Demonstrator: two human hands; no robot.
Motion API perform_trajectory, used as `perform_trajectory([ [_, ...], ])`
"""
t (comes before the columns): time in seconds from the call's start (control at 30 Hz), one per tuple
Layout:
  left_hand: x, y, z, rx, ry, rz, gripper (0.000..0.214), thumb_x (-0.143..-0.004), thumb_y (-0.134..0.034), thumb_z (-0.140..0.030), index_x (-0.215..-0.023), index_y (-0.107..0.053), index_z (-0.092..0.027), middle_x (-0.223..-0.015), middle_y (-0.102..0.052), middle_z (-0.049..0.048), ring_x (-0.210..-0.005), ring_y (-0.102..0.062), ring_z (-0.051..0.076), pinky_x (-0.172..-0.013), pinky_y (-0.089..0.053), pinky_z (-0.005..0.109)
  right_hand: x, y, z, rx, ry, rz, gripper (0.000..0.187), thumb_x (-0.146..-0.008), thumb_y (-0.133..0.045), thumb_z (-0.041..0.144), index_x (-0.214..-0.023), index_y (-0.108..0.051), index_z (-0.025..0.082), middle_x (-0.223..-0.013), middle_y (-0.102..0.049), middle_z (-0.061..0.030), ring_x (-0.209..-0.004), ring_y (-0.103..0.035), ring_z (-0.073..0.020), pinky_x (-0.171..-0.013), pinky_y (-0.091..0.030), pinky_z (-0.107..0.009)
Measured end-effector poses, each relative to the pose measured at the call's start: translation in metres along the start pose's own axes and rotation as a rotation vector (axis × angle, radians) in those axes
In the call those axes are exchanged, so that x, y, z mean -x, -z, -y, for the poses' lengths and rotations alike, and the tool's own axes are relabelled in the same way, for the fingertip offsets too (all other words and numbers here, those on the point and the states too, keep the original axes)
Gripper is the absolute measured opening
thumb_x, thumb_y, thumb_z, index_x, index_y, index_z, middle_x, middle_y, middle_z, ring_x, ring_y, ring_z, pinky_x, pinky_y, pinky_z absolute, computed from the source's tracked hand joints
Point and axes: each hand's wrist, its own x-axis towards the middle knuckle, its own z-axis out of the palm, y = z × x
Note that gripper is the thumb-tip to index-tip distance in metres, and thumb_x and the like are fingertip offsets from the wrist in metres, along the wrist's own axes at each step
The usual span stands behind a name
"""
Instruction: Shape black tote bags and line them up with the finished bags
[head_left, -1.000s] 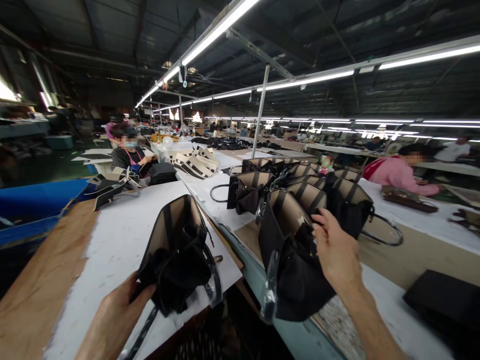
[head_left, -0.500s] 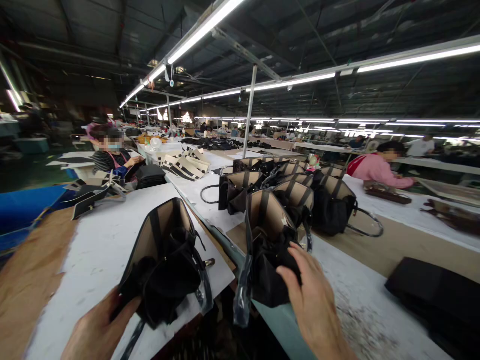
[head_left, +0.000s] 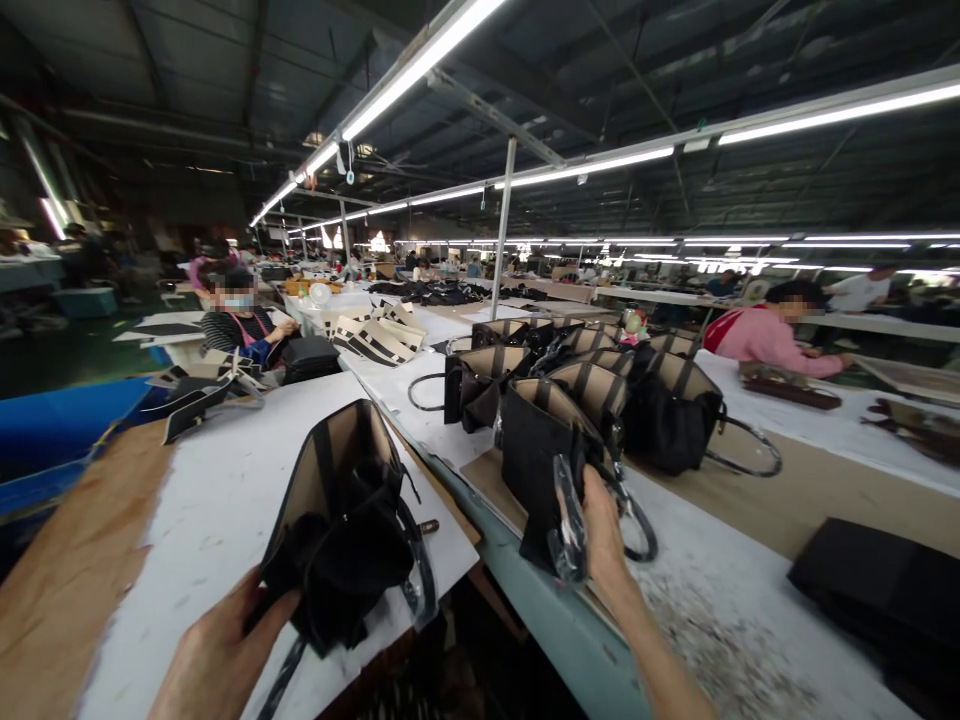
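On the near left table, a black handbag [head_left: 352, 570] with a tan lining stands with its mouth open and partly slumped. My left hand [head_left: 232, 630] is closed on its near left side, thumb and fingers pinching the black material. A second black handbag [head_left: 536, 470] stands across the gap, on the edge of the right table. My right hand [head_left: 604, 525] grips the right side of this bag, beside a plastic-wrapped handle [head_left: 570, 525]; its fingers are partly hidden. Another wrapped handle loop hangs to the right of that hand.
Several more black handbags [head_left: 667, 410] crowd together behind the second one. Black folded material [head_left: 877, 590] lies at the right. Strips of cut pieces [head_left: 382, 335] lie farther back. A person in pink [head_left: 765, 335] works at the right, another in stripes [head_left: 225, 330] at the left.
The bag at my right hand has turned, so its flat black side now faces me. My right hand has moved from its front to its right side. My left hand keeps its hold.
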Motion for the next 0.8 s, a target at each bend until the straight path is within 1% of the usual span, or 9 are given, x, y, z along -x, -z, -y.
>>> perform_trajectory([
  [0.07,0.0,-0.001,0.001,0.01,-0.009,-0.01,0.034,-0.067,-0.043,-0.046,-0.084,-0.056,-0.018,-0.076,-0.069,0.0018,-0.076,-0.062,0.023,-0.066,-0.046,0.027,-0.01,0.006,-0.013,-0.1,-0.01,-0.052,0.033,-0.071,-0.046,0.035,-0.098,-0.052,0.017,-0.088,-0.059,-0.0052,-0.082,-0.053,-0.0227,-0.075,-0.042,-0.036],
  [0.17,-0.001,-0.001,0.006,-0.002,-0.015,-0.012,0.033,-0.068,-0.044,-0.045,-0.084,-0.056,-0.019,-0.079,-0.068,0.0015,-0.08,-0.062,0.023,-0.068,-0.046,0.026,-0.027,0.023,-0.034,-0.279,-0.053,-0.015,0.033,-0.064,-0.055,0.041,-0.09,-0.056,0.019,-0.09,-0.06,-0.0049,-0.091,-0.052,-0.0249,-0.087,-0.036,-0.039],
  [0.27,-0.001,-0.001,0.009,-0.006,-0.025,-0.011,0.031,-0.069,-0.044,-0.044,-0.082,-0.056,-0.019,-0.077,-0.068,0.0011,-0.08,-0.062,0.022,-0.069,-0.047,0.025,-0.044,0.043,-0.048,-0.413,-0.108,0.096,0.028,-0.058,-0.061,0.041,-0.078,-0.061,0.021,-0.089,-0.063,-0.0036,-0.098,-0.052,-0.0257,-0.092,-0.033,-0.04],
  [0.37,-0.001,-0.003,0.008,-0.031,-0.02,-0.009,0.03,-0.07,-0.044,-0.044,-0.081,-0.056,-0.019,-0.074,-0.068,0.0015,-0.075,-0.062,0.022,-0.065,-0.047,0.025,-0.053,0.052,-0.051,-0.573,-0.191,0.306,0.032,-0.065,-0.058,0.04,-0.09,-0.062,0.021,-0.092,-0.065,-0.0054,-0.096,-0.055,-0.025,-0.088,-0.039,-0.04],
  [0.43,-0.001,-0.005,0.006,-0.048,-0.01,-0.012,0.031,-0.069,-0.043,-0.044,-0.081,-0.055,-0.018,-0.073,-0.068,0.002,-0.072,-0.062,0.022,-0.063,-0.046,0.025,-0.052,0.053,-0.049,-0.654,-0.227,0.378,0.039,-0.066,-0.06,0.038,-0.101,-0.059,0.021,-0.097,-0.064,-0.0062,-0.1,-0.053,-0.0256,-0.09,-0.038,-0.041],
  [0.53,-0.002,-0.007,0.006,-0.057,-0.011,-0.015,0.033,-0.069,-0.042,-0.045,-0.084,-0.055,-0.019,-0.075,-0.068,0.0025,-0.072,-0.062,0.022,-0.062,-0.046,0.025,-0.045,0.056,-0.049,-0.656,-0.217,0.346,0.049,-0.061,-0.067,0.033,-0.108,-0.056,0.024,-0.104,-0.062,-0.0043,-0.108,-0.048,-0.026,-0.094,-0.034,-0.04],
  [0.6,-0.002,-0.007,0.007,-0.066,-0.018,-0.01,0.033,-0.07,-0.041,-0.045,-0.085,-0.054,-0.019,-0.075,-0.068,0.0025,-0.073,-0.062,0.022,-0.062,-0.045,0.025,-0.039,0.061,-0.053,-0.72,-0.278,0.397,0.055,-0.059,-0.068,0.032,-0.112,-0.053,0.026,-0.106,-0.061,-0.0045,-0.106,-0.05,-0.0262,-0.092,-0.036,-0.04],
  [0.7,-0.002,-0.006,0.007,-0.086,-0.031,0.001,0.033,-0.07,-0.041,-0.045,-0.086,-0.053,-0.019,-0.075,-0.068,0.0025,-0.073,-0.062,0.022,-0.061,-0.045,0.024,-0.03,0.073,-0.057,-0.87,-0.396,0.483,0.055,-0.061,-0.066,0.032,-0.114,-0.05,0.026,-0.108,-0.06,-0.0059,-0.099,-0.055,-0.0252,-0.084,-0.042,-0.039],
  [0.8,-0.002,-0.005,0.005,-0.102,-0.033,0.006,0.032,-0.07,-0.04,-0.045,-0.086,-0.053,-0.02,-0.076,-0.068,0.0024,-0.074,-0.062,0.021,-0.062,-0.045,0.024,-0.027,0.08,-0.052,-0.827,-0.392,0.499,0.053,-0.06,-0.065,0.027,-0.111,-0.052,0.024,-0.107,-0.06,-0.0049,-0.094,-0.057,-0.0226,-0.08,-0.043,-0.035],
])
